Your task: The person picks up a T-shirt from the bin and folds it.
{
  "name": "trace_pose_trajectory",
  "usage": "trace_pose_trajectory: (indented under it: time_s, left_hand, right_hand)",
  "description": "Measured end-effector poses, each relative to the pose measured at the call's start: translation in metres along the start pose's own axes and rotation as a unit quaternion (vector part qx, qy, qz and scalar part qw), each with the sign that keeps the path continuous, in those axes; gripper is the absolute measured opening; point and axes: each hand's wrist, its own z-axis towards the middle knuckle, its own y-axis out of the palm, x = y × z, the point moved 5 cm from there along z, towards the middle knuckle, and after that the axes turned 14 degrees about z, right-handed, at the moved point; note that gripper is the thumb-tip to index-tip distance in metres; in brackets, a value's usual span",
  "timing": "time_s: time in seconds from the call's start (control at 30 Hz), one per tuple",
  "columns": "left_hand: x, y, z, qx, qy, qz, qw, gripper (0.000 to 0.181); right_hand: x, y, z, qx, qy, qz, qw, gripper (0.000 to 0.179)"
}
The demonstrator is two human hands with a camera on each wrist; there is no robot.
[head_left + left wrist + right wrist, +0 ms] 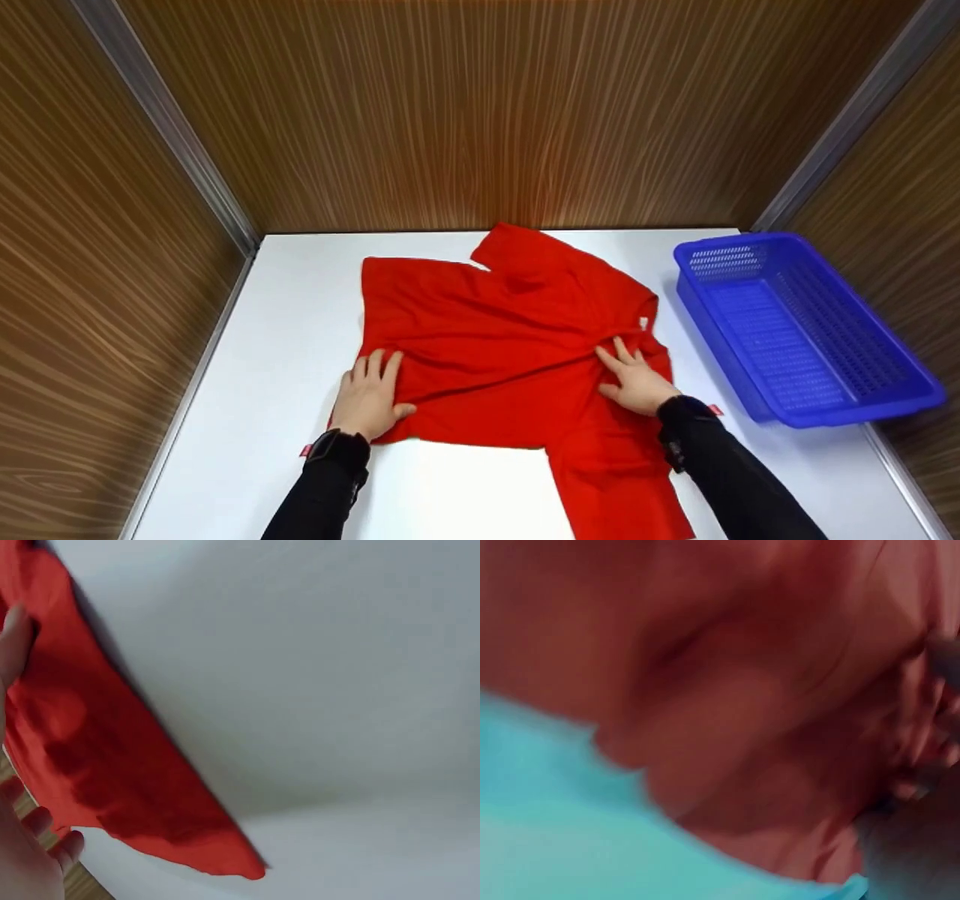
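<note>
A red short-sleeved shirt (480, 330) lies spread sideways on the white table (262, 315), its hem to the left and its neck, with a small white label, to the right. One sleeve points to the far side, the other toward the near edge. My left hand (369, 397) is at the near hem corner, fingers extended and thumb out over the cloth. Near the neck, my right hand (637, 381) has its fingers spread on wrinkled fabric. Creases run across the shirt between the hands. The right wrist view is blurred, showing red cloth (727, 705) with the fingertips at its edge.
A blue perforated plastic basket (731, 360) stands at the right of the table, with nothing inside. Wood-grain panels (480, 112) wall in the back and both sides, joined by metal corner strips (176, 127).
</note>
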Motion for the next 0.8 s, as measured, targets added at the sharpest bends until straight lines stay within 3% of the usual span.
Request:
trace_pose_trajectory:
  time_s: [0.13, 0.23, 0.3, 0.4, 0.5, 0.63, 0.73, 0.8]
  left_hand:
    - [-0.006, 0.004, -0.006, 0.027, -0.020, 0.024, 0.9991, 0.078]
    - [-0.007, 0.005, -0.009, 0.057, 0.017, 0.040, 0.9974, 0.055]
    - [-0.005, 0.004, -0.010, 0.070, 0.056, 0.037, 0.9953, 0.042]
    - [-0.004, 0.004, -0.013, 0.050, 0.097, 0.015, 0.9939, 0.030]
    - [-0.006, 0.004, -0.017, 0.000, 0.103, -0.014, 0.9946, 0.025]
    - [-0.011, 0.007, -0.021, -0.039, 0.107, -0.029, 0.9930, 0.038]
    - [-0.013, 0.010, -0.022, -0.049, 0.112, -0.037, 0.9918, 0.050]
    - [-0.013, 0.011, -0.023, -0.054, 0.114, -0.047, 0.9909, 0.054]
  right_hand:
    - [0.002, -0.001, -0.009, 0.000, -0.080, -0.004, 0.9968, 0.075]
    - [0.002, 0.000, -0.016, -0.011, -0.119, -0.051, 0.9915, 0.080]
    - [0.001, 0.003, -0.019, -0.043, -0.138, -0.066, 0.9873, 0.085]
    - [0.001, 0.008, -0.022, -0.111, -0.134, -0.058, 0.9829, 0.091]
    - [0.003, 0.011, -0.023, -0.136, -0.117, -0.055, 0.9822, 0.089]
    - [0.006, 0.005, -0.020, -0.074, -0.124, -0.098, 0.9846, 0.080]
    - [0.009, -0.003, -0.016, 0.007, -0.122, -0.139, 0.9827, 0.075]
    - [0.012, -0.007, -0.013, 0.070, -0.115, -0.171, 0.9761, 0.075]
